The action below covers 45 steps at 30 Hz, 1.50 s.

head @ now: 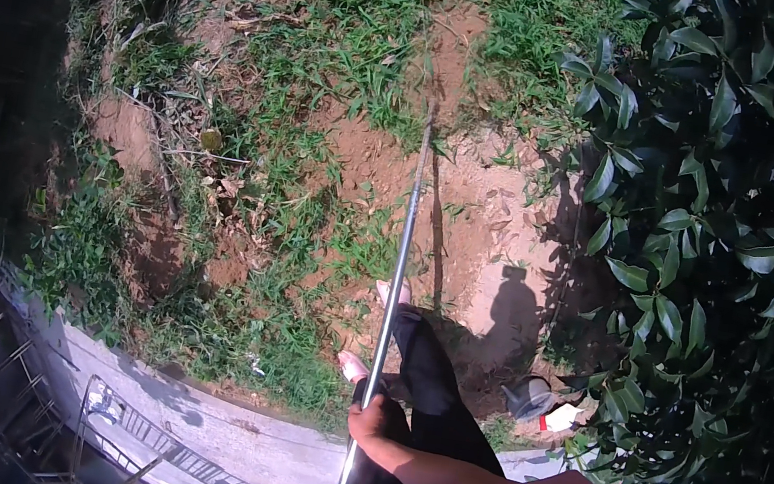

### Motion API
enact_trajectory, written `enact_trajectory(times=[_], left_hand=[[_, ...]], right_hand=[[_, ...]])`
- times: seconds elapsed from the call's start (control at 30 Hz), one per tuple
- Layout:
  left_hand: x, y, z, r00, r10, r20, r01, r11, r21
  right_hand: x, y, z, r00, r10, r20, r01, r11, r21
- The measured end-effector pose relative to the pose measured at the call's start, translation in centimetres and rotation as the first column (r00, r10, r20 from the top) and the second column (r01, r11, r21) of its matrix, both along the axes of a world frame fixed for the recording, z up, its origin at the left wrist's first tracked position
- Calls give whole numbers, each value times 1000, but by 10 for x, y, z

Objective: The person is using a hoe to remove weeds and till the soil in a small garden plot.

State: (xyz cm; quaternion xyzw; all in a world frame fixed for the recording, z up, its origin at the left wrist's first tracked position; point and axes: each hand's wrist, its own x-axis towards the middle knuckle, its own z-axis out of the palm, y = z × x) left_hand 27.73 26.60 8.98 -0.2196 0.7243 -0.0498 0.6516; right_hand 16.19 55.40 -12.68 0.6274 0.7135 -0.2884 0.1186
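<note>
My right hand (368,418) is wrapped around the long shiny metal pole (402,252) of a tool. The pole reaches forward from the bottom of the view, past my legs. Its far end is narrower and brown, and meets a patch of bare reddish soil (456,48). Whether a blade sits there cannot be made out. My left hand is out of view, as is the pole's near end. Both my feet, in light footwear or bare, stand on soil and grass beside the pole.
A leafy shrub (691,237) fills the right side. Grass and weeds (298,129) cover much of the slope. Behind me runs a concrete strip (235,431) with a railing's shadow and a metal railing (81,422). A grey object (529,398) lies near the shrub.
</note>
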Motion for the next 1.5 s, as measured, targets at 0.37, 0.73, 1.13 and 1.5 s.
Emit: enact_trajectory(times=[0.37, 0.73, 1.13, 1.5], left_hand=[[-156, 282, -160, 851, -181, -493, 355, 890, 285], [-111, 242, -158, 907, -338, -251, 391, 897, 205], [-151, 346, -201, 977, -67, -201, 150, 889, 432], [-53, 26, 10, 979, -142, -148, 147, 989, 23]], right_hand=[[-164, 313, -89, 571, -722, -391, 381, 655, -653], [-86, 266, -131, 669, -719, -189, 542, 646, -537], [-89, 375, -199, 914, -390, -110, 368, 912, -182], [14, 17, -1, 684, -726, 70, 621, 529, -579]])
